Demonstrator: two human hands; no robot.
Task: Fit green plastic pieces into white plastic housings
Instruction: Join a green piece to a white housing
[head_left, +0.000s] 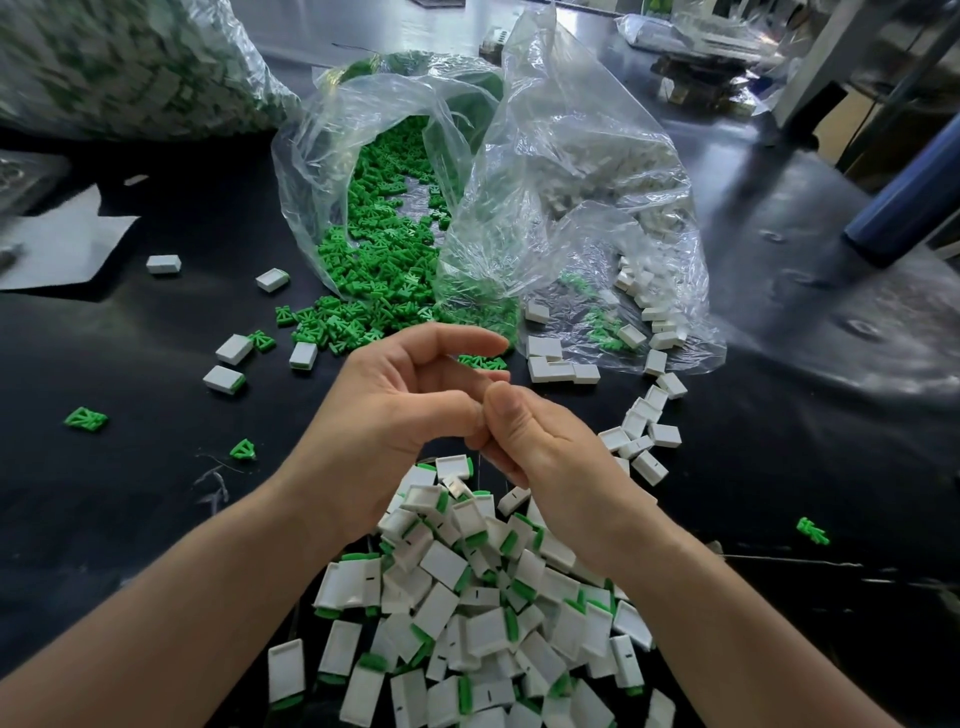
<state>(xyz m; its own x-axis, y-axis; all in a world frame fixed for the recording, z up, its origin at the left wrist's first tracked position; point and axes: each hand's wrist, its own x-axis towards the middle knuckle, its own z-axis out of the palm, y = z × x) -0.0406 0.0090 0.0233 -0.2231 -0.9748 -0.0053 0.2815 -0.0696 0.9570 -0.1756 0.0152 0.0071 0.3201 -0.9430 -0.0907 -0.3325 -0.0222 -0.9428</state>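
hands meet at the centre of the view, above a black surface (156, 509). left hand (387, 410): palm turned inward, forefinger stretched out to the right, lower fingers bent toward the other hand. right hand (545, 452): fingers curled, thumb upright and touching the left hand's fingers. the contact point is covered by the fingers, so it cannot be told whether either hand has hold of a piece.

green pieces (384, 249): a large quantity lies in an open clear bag (311, 171) beyond the hands and spills from its mouth onto the surface. single green pieces lie apart at the left and at the far right.

white housings (556, 370): many lie in a second clear bag (597, 156) just right of the first. more are strewn from its mouth in a line running down beside the right hand.

finished pile (467, 597): white housings with a green edge showing at one end, heaped between and below the forearms at the near edge. a few similar units lie left of the spilled green pieces.

rear left: a large filled bag (130, 62), blurred, contents white and green. left: a white sheet (62, 244) flat on the surface. right: a blue cylinder (909, 192), tilted.
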